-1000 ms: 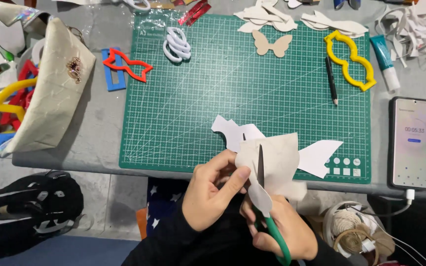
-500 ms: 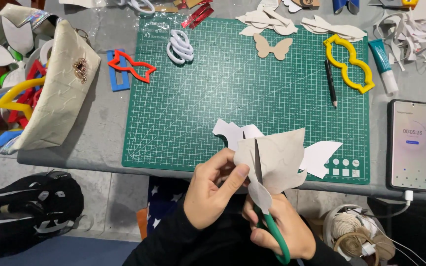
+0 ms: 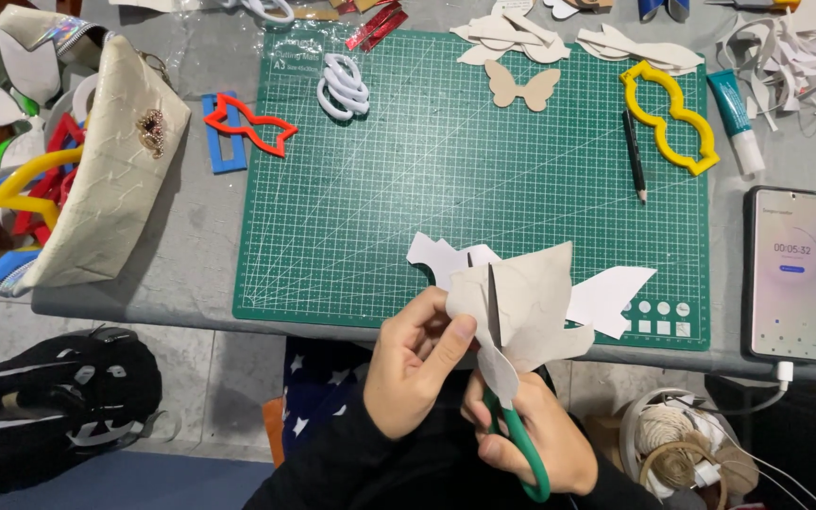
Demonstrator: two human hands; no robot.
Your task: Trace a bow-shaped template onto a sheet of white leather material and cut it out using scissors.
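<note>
Beige sheet (image 3: 531,302): pinched by left hand (image 3: 417,364) over bench (image 3: 191,255) edge.
Scissors (image 3: 512,416): gripped in right hand (image 3: 535,439), blade upright through sheet.
Nearby: green mat (image 3: 380,189), white offcuts (image 3: 611,297), phone (image 3: 789,274).

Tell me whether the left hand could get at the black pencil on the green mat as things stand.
Probably yes, but not freely: the left hand is pinching the beige sheet that the scissors are cutting. The mat between it and the pencil lies bare, so only that grip stands in the way.
</note>
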